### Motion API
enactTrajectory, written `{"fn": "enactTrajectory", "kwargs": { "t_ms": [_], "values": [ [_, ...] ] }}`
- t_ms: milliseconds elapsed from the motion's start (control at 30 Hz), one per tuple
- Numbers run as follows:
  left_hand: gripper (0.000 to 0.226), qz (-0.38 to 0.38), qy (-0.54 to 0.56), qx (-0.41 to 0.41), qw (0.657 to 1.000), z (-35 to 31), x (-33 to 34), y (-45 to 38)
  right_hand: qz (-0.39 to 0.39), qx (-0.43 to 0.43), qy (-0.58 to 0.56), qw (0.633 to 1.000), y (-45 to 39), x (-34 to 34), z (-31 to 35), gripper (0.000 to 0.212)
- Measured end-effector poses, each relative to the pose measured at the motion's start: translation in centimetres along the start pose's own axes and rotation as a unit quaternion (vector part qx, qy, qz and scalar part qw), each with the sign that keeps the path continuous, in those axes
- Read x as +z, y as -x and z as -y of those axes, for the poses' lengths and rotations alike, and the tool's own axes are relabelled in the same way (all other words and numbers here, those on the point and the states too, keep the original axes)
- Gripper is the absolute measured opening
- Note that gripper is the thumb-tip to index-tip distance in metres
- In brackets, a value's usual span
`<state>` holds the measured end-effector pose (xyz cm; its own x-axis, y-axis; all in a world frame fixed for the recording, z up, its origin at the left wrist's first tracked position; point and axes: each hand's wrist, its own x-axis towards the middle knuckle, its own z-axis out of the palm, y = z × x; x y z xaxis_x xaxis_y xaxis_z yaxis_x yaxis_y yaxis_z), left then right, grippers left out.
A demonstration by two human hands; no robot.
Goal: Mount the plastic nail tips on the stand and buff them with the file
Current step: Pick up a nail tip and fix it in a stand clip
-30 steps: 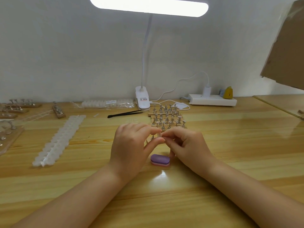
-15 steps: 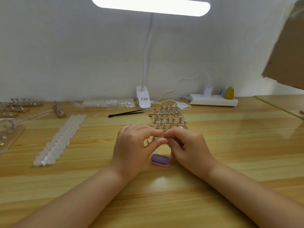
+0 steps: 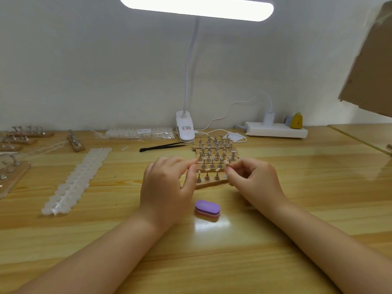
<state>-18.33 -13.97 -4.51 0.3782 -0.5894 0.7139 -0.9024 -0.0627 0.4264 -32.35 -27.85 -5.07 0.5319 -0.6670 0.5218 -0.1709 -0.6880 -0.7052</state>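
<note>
Several wooden stand strips (image 3: 212,183) with rows of metal pegs lie mid-table; the nearest one sits slightly askew. My left hand (image 3: 167,185) is at its left end, with thumb and forefinger loosely parted beside the pegs and nothing in them. At the strip's right end, my right hand (image 3: 254,181) has curled fingers. Its thumb and forefinger pinch a small pale piece that looks like a clear nail tip (image 3: 227,165). A purple and pink buffing block (image 3: 207,206) lies on the table just in front of the stand, between my wrists.
A long strip of clear nail tips (image 3: 78,179) lies to the left. More peg stands (image 3: 14,179) line the left edge. Black tweezers (image 3: 161,147), a bag of tips (image 3: 140,132), the lamp clamp (image 3: 185,128) and a power strip (image 3: 275,130) sit behind.
My hands, pressed together over the nearest stand before, have drawn apart to its two ends. The pegs of the near strip are now uncovered.
</note>
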Motion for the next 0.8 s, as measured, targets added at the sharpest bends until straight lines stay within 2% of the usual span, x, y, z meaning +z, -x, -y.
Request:
{"fn": "enactTrajectory", "kwargs": {
  "t_ms": [200,333,433,500,600,667,733,800],
  "values": [
    [0.031,0.021,-0.009,-0.010,1.000,0.0,0.2,0.0,0.046,0.052,0.129,0.989,-0.8,0.3,-0.4,0.015],
    [0.046,0.007,-0.020,-0.010,1.000,0.0,0.0,-0.1,0.067,0.066,0.205,0.974,-0.9,0.2,-0.3,0.021],
    [0.041,0.018,-0.063,-0.039,0.997,0.2,-0.3,-0.3,0.076,0.058,0.222,0.970,-0.9,0.2,-0.1,0.025],
    [0.037,0.079,-0.195,-0.075,0.975,0.7,-0.6,-0.9,0.072,0.053,0.215,0.972,-0.7,0.1,0.0,0.024],
    [0.050,0.186,-0.395,-0.149,0.887,1.7,-1.1,-1.9,0.062,0.035,0.202,0.977,-0.3,-0.2,0.1,0.020],
    [0.060,0.239,-0.444,-0.177,0.846,2.4,-1.2,-2.1,0.052,0.030,0.196,0.979,0.0,-0.5,0.2,0.018],
    [0.060,0.264,-0.439,-0.186,0.838,2.8,-1.1,-2.1,0.044,0.033,0.209,0.976,0.3,-0.6,0.4,0.029],
    [0.047,0.255,-0.423,-0.175,0.852,3.1,-1.1,-2.2,0.038,0.032,0.224,0.973,0.4,-0.6,0.7,0.034]
  ]
}}
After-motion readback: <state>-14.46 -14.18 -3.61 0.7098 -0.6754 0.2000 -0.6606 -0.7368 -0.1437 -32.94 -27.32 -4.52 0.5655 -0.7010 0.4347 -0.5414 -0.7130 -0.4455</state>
